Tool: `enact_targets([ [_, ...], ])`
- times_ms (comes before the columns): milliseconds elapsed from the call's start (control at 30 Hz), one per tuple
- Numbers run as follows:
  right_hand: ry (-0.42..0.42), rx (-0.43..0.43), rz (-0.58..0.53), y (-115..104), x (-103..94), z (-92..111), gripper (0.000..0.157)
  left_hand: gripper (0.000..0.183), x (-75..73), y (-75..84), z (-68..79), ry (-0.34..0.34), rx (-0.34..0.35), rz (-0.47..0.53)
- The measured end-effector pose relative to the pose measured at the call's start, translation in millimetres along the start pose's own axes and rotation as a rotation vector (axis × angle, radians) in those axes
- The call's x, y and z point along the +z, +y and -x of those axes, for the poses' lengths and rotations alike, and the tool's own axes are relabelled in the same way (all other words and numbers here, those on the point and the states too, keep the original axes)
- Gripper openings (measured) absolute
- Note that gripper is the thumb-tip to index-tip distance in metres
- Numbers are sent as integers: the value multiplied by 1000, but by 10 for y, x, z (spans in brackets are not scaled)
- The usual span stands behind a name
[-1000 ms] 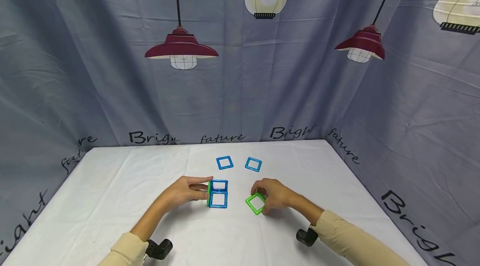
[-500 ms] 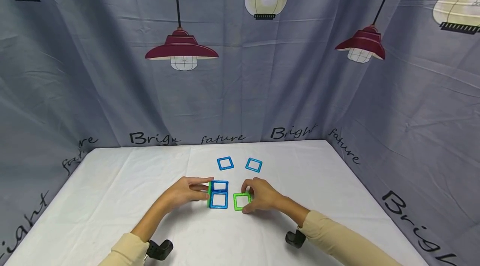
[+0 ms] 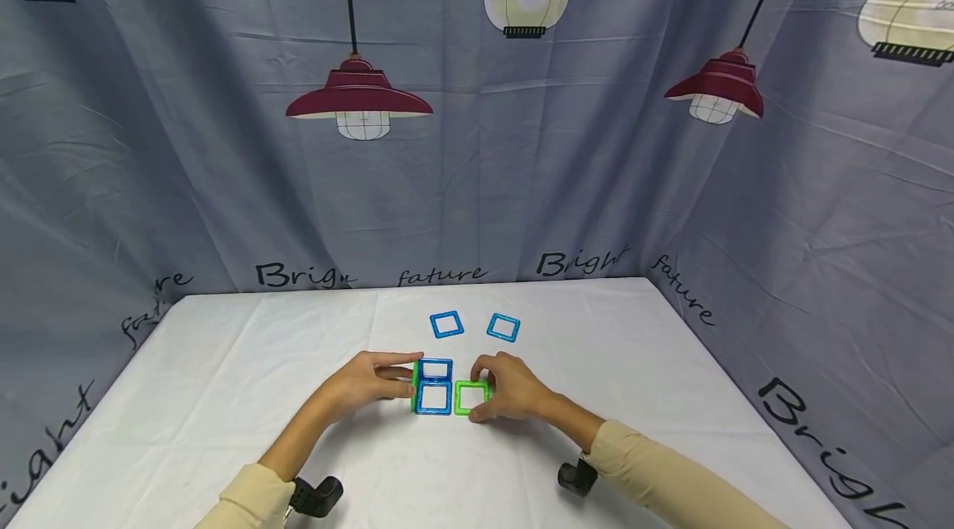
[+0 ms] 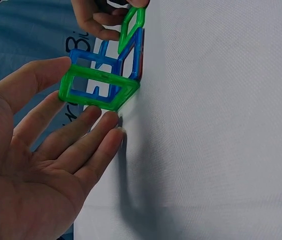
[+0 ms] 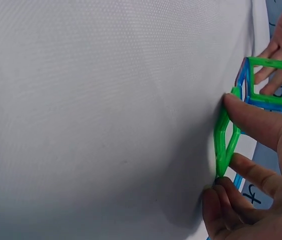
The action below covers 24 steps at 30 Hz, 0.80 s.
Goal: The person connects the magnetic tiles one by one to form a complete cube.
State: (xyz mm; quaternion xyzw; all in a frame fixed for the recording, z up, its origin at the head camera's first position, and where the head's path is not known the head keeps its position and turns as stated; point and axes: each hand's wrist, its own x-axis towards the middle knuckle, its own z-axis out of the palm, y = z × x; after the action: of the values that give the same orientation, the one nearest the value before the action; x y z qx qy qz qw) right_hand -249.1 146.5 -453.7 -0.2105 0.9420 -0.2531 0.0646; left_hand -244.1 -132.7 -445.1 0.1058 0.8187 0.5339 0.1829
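Square (image 5: 270,63), green, upright: head view gives its edge, wrist views its face.

Right-hand green tile (image 3: 458,398): right edge tucked behind the right hand (image 3: 514,388) in the head view!
Blue tile (image 3: 435,411) beside it: touching or just apart? (gap too slim to call)
Rightmost lantern (image 3: 909,13): sliced by the edge!
Sleeves (image 3: 249,500): both cut at the bottom.

The head view looks forward and down across the table (image 3: 633,363), while both wrist views, close in and seemingly rolled sideways, share the upright green frame (image 4: 101,75) from opposite sides.
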Motion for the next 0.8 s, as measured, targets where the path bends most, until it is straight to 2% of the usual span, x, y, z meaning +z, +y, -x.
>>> enact_targets([
  [433, -27, 24, 0, -40, -28, 3, 51, 58, -14, 23, 14, 3, 11, 3],
  [800, -41, 28, -55, -4, -45, 41, 51, 60, -11, 30, 37, -30, 46, 56],
])
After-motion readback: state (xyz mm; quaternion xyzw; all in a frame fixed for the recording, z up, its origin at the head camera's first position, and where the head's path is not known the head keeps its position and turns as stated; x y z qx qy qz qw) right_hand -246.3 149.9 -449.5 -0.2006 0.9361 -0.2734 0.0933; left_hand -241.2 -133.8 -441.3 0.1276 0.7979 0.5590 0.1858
